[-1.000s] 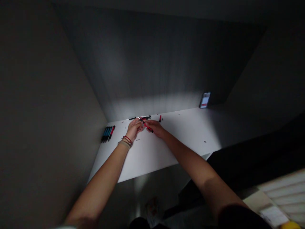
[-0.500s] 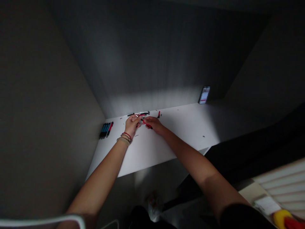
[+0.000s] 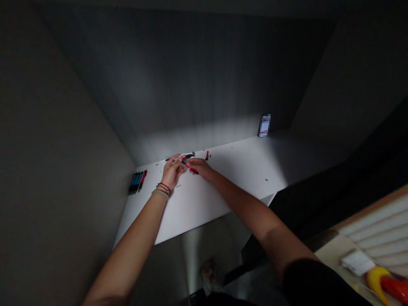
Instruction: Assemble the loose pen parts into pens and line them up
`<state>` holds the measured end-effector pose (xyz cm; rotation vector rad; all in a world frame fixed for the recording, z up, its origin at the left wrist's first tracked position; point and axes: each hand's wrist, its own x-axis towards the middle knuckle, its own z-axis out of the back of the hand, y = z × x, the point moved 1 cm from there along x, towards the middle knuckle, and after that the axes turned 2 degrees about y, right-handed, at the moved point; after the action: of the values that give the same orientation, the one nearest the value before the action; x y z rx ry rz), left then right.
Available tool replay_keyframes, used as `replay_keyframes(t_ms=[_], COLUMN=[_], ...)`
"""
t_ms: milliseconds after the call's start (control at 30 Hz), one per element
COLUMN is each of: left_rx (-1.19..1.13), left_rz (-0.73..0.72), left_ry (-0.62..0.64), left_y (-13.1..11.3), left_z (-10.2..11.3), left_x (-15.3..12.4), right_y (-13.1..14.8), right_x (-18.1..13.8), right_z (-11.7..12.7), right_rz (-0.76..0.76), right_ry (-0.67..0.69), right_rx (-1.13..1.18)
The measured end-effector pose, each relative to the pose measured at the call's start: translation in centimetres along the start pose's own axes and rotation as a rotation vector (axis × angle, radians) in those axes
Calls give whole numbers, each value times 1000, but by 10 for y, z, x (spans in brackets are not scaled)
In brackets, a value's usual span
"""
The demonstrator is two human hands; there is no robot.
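Observation:
Both of my hands meet over the far part of a white tabletop (image 3: 191, 212). My right hand (image 3: 199, 165) is closed around a slim red and black pen (image 3: 191, 169), which slants down to the right. Thumb and fingers of my left hand (image 3: 172, 171) pinch the pen's upper left end, where a thin silvery piece shows in line with it; how the two join is too small to tell. Just behind my fingers lie black pen parts (image 3: 190, 156), partly hidden. A short red and black piece (image 3: 207, 155) is right of them.
Several blue and black pens (image 3: 135, 182) and a red one (image 3: 142, 180) lie in a row at the left wall. A phone (image 3: 264, 126) leans at the back right. Small bits, one dark (image 3: 266, 179), dot the tabletop. A yellow and red object (image 3: 387, 284) is at lower right.
The whole view has shifted a little, so hands and table appear slightly further left. Both hands keep the same grip on the pen.

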<state>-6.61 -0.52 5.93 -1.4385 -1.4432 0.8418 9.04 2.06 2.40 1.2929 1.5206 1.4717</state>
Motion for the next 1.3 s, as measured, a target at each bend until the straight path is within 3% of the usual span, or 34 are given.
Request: replay_keyframes(t_ms=[200,667,767,867,1000,1133,1300], left_rx=[51,66,102,288,543,745,1089], left_rz=[-7,-40,-42,-144,-376,-506,-419], left_ry=[-154,7,-27,-101,-249,-474,-580], left_y=[4,1,1,-5,-20,-30,-23], left_z=[9,6,5,8,24,56,96], left_x=[0,3,3,1,-2,0,4], right_y=[2,0,-2,-2,1,4,4], right_x=[1,-4,-2,3,9,9,6], right_z=[-3,5,4,4,7,11,11], right_rz=[-15,-31,-43,-21,38,74,6], right_ry=[5,57,74,30,-94,-169,-196], right_rx=[-6,52,78,87,62,49,112])
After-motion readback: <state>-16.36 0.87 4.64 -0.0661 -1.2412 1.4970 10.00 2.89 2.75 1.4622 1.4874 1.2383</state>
